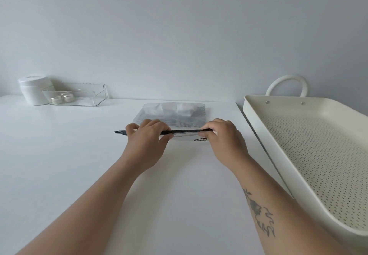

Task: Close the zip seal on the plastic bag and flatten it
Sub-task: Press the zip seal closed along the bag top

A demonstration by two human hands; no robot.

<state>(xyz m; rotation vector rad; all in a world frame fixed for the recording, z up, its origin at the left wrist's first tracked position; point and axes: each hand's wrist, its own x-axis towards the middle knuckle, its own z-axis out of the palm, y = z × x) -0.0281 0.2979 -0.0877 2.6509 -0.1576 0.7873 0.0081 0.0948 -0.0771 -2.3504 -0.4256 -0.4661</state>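
plastic bag (185, 134) held just above the desk (79, 155), left hand (146, 138) and right hand (223, 135) both pinched on its dark seal (183, 131); sealing apparently under way, flattening not yet done.

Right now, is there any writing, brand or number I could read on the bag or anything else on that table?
Nothing legible.
Plastic bag: a small dark printed mark near its right end, beside the right hand, too blurred to read.
White tub, clear organiser, cream tray: no text visible.
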